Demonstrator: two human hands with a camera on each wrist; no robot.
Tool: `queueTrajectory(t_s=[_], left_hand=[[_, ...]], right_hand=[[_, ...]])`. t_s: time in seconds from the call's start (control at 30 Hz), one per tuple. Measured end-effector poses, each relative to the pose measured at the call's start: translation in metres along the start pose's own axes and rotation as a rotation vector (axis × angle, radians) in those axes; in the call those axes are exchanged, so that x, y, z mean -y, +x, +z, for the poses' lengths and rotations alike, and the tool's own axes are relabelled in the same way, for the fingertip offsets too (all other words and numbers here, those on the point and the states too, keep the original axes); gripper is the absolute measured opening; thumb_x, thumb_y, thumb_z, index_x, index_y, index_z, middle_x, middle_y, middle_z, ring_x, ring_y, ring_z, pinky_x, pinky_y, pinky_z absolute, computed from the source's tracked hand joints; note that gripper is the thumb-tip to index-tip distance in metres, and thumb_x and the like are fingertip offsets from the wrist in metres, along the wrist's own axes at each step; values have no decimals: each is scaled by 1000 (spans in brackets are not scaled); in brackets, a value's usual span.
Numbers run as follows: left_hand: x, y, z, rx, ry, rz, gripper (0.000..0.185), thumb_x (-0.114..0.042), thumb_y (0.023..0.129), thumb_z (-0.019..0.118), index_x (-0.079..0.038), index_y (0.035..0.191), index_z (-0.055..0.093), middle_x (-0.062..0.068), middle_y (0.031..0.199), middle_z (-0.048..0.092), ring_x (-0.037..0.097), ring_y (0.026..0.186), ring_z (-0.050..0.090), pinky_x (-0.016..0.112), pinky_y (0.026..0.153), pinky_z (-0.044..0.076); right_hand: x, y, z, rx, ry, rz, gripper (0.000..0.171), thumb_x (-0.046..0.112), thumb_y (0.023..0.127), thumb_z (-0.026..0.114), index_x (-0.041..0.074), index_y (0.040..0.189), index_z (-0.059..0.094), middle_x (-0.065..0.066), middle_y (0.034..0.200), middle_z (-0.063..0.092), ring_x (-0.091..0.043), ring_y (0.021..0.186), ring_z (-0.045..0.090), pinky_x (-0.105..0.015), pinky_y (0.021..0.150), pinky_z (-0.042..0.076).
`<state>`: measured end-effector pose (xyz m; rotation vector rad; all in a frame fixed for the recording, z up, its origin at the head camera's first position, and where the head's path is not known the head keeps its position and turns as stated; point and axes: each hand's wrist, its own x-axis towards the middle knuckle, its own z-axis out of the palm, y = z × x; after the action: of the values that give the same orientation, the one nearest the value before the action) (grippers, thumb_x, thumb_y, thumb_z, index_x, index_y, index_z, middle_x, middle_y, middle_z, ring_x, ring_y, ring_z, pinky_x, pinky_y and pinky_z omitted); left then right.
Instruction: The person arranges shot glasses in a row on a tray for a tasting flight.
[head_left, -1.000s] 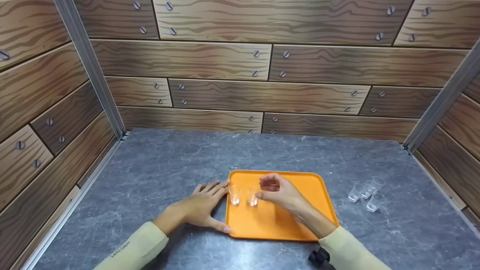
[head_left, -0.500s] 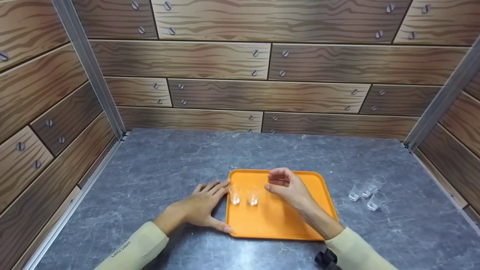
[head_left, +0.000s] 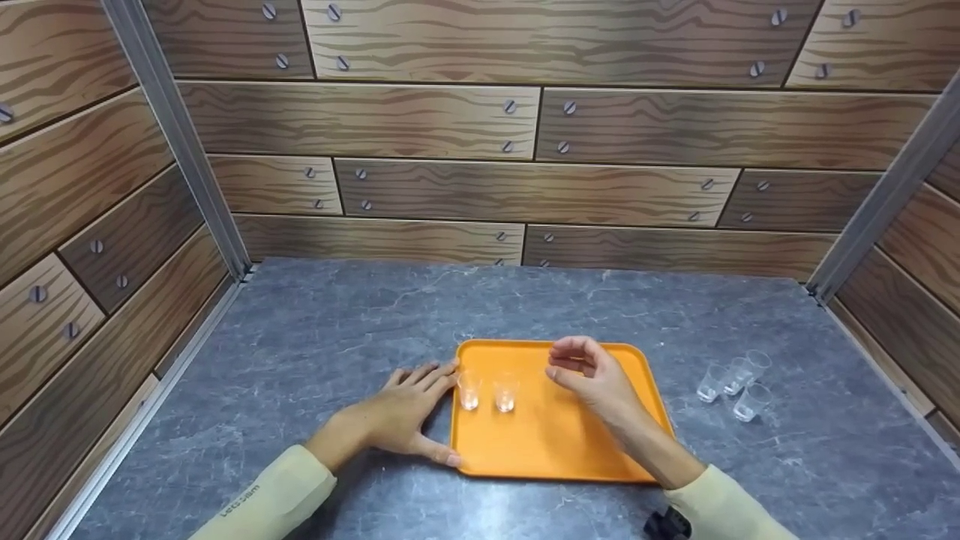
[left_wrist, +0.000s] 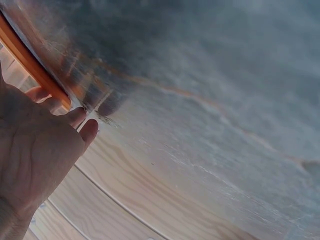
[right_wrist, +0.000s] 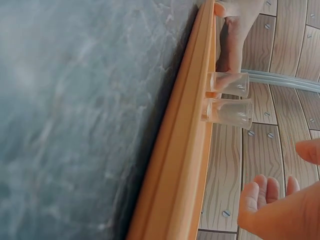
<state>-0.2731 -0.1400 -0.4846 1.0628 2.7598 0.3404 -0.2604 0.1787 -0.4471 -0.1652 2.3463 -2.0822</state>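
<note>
Two small clear shot glasses (head_left: pixel 505 397) stand upright, side by side, on the left part of an orange tray (head_left: pixel 532 450). In the right wrist view the nearer glass (right_wrist: pixel 232 113) rises above the tray's rim. My left hand (head_left: pixel 409 416), fingers spread, touches the tray's left edge, with the thumb at its near left corner. Over the tray, to the right of both glasses, is my right hand (head_left: pixel 596 384). Its fingers are loosely bent and apart from the thumb, with nothing between them.
Several more clear shot glasses (head_left: pixel 752 403) sit in a cluster on the grey marbled table (head_left: pixel 360 307), right of the tray. Wood-patterned walls (head_left: pixel 435 187) with metal corner posts (head_left: pixel 180 135) enclose the back and sides.
My right hand has let go of the right-hand glass on the tray and moved away to the right. The left hand stays at the tray's edge.
</note>
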Motion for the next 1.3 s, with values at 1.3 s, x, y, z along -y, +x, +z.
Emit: queueTrajectory(t_s=[1.3], left_hand=[[1, 0, 0, 13, 29, -22, 127, -96, 73, 51, -17, 166, 16, 2, 174, 5, 35, 158, 14, 64, 121, 19]], right_hand=[[-5, -37, -74, -268, 212, -57, 34, -3, 94, 72, -8, 123, 55, 1, 107, 70, -12, 102, 67, -22, 93, 54]])
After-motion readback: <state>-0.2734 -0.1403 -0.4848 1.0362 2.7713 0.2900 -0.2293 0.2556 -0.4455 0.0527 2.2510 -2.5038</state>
